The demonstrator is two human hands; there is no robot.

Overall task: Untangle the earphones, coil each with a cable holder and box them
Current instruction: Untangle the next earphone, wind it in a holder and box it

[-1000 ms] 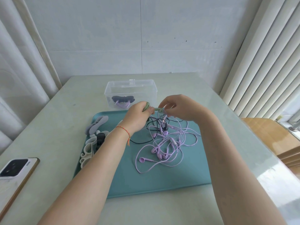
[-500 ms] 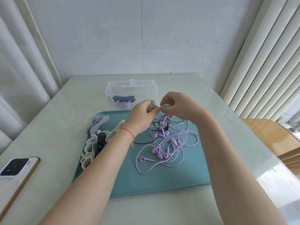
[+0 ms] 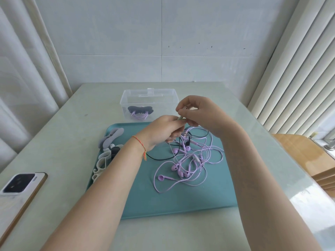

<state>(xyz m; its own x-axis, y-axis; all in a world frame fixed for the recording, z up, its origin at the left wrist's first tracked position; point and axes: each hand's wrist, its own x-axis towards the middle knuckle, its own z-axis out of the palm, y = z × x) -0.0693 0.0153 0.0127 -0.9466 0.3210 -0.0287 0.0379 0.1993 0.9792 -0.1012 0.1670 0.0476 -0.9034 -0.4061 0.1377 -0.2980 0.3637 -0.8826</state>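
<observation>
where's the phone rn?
Head view: the phone lies camera-side up on the table at the near left edge of the frame, left of the teal tray and apart from it, clear of both hands.

phone cropped left, green earphone mostly hidden

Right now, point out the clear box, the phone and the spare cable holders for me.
clear box (image 3: 126,98), head view, on its bare left wall.
phone (image 3: 18,183), head view, on its dark camera block.
spare cable holders (image 3: 112,136), head view, on the grey one at the tray's left edge.
</observation>
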